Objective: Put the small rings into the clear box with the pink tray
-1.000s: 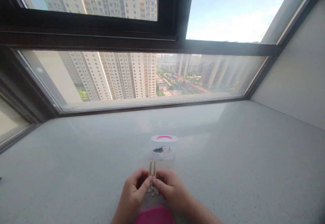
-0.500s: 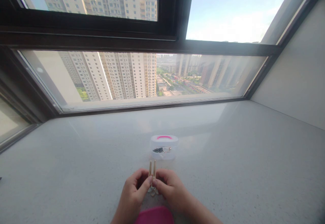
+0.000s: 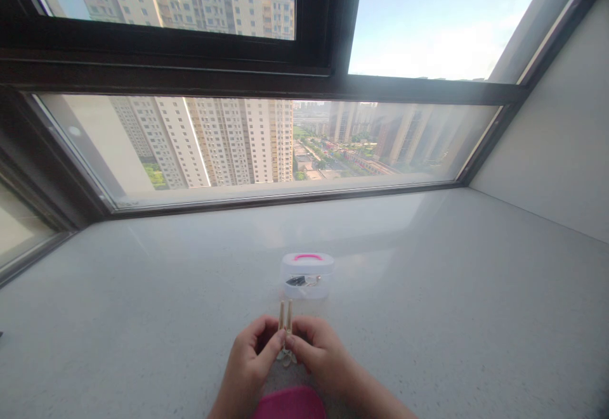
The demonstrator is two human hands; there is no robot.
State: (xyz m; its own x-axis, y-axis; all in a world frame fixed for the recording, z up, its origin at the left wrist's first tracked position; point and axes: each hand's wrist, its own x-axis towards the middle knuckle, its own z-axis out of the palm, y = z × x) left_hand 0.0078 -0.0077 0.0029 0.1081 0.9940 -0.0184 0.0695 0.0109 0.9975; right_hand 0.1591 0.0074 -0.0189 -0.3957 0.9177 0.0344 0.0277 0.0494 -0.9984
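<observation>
Two slim, pale gold hair clips stand side by side between my hands, long ends pointing away from me. My left hand (image 3: 252, 355) pinches the left hair clip (image 3: 281, 312) between thumb and fingers. In the same kind of pinch, my right hand (image 3: 318, 349) has the right hair clip (image 3: 290, 312). Shiny, clear petal-like pieces (image 3: 287, 360) show below my thumbs, at the near ends of the clips. Just beyond them stands a small white box (image 3: 308, 265) with a pink handle; dark and light items show through its side.
A bright pink object (image 3: 290, 403) lies at the bottom edge, between my wrists. The pale speckled sill (image 3: 451, 292) stretches to a dark-framed window (image 3: 214, 80). A small dark thing (image 3: 1, 334) pokes in at the left edge.
</observation>
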